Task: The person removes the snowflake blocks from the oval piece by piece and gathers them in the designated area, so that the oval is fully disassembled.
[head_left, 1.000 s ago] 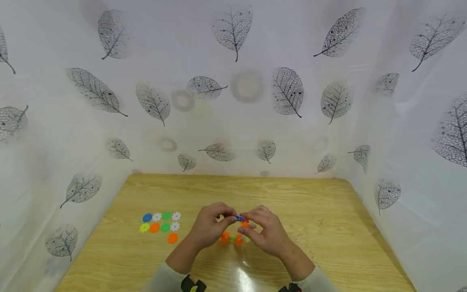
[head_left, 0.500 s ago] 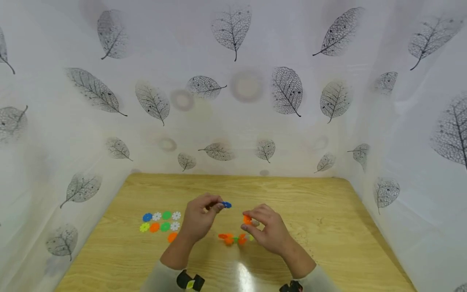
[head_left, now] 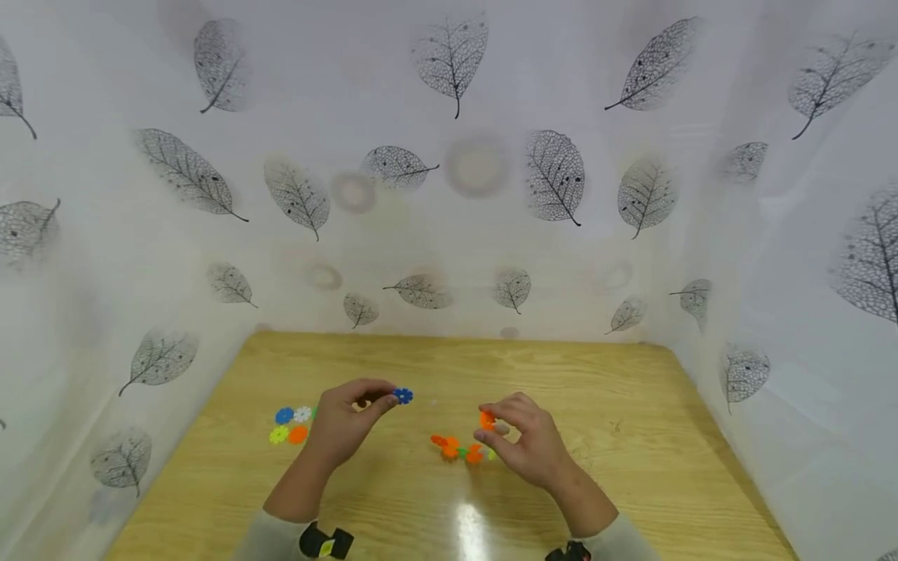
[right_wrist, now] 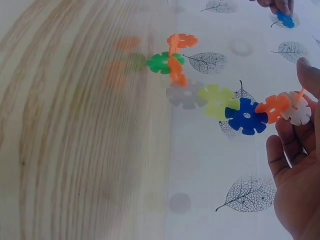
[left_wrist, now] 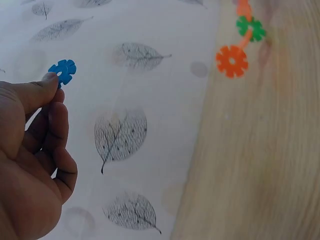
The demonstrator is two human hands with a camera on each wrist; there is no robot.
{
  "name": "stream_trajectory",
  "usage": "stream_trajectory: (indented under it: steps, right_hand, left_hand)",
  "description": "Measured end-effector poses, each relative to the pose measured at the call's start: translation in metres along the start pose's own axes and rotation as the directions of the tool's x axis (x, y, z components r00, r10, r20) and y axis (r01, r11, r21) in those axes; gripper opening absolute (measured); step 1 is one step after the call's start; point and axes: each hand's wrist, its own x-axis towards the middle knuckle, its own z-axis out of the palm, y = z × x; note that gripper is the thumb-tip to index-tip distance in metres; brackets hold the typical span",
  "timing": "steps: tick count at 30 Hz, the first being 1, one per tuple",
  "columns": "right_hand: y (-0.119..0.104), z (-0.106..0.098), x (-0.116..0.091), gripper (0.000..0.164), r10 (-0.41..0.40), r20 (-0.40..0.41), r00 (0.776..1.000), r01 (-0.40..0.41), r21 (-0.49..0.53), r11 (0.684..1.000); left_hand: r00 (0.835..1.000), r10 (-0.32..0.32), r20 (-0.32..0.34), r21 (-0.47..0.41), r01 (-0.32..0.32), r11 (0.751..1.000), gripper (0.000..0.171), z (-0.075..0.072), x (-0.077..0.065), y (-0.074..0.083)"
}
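A small blue flower-shaped plastic disc (head_left: 403, 396) is pinched between thumb and fingertips of my left hand (head_left: 340, 428), raised over the table. Notches and a centre hole show on that disc in the left wrist view. My right hand (head_left: 526, 444) grips one end of a chain of interlocked flower discs (right_wrist: 246, 116). Orange and white discs lie at its fingers; blue, yellow, white, green and orange ones follow along the chain. The far end hangs free to the left of the hand, with orange discs (head_left: 450, 447) at its tip. A gap separates the two hands.
Loose flower discs lie on the wooden table (head_left: 596, 389) at the left, among them a blue one (head_left: 284, 415), a yellow one (head_left: 279, 435) and an orange one (head_left: 298, 435). My left hand and forearm hide others there. A leaf-printed white curtain (head_left: 477, 257) surrounds the table.
My left hand, which was together with the right at the orange end disc, has drawn away leftward with the blue disc. The right hand has shifted slightly right, still holding the chain.
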Motion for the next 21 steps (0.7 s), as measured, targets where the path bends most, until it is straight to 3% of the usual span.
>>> stream_trajectory:
  steps: [7,15,21]
  right_hand:
    - [0.001,0.0,0.0,0.033,-0.01,-0.014,1.0,0.01,0.017,1.0]
    - [-0.001,0.0,0.001,0.032,-0.005,-0.002,1.0,0.005,0.027,1.0]
    - [0.0,-0.001,0.0,0.031,0.005,0.011,1.0,-0.005,0.027,1.0]
  left_hand:
    - [0.985,-0.17,-0.016,0.003,0.17,0.985,0.019,-0.023,-0.014,-0.018]
    - [0.962,-0.271,-0.039,-0.023,0.27,0.963,0.025,-0.052,-0.03,-0.049]
    - [0.946,-0.322,-0.022,0.046,0.323,0.945,0.03,-0.07,-0.043,-0.072]
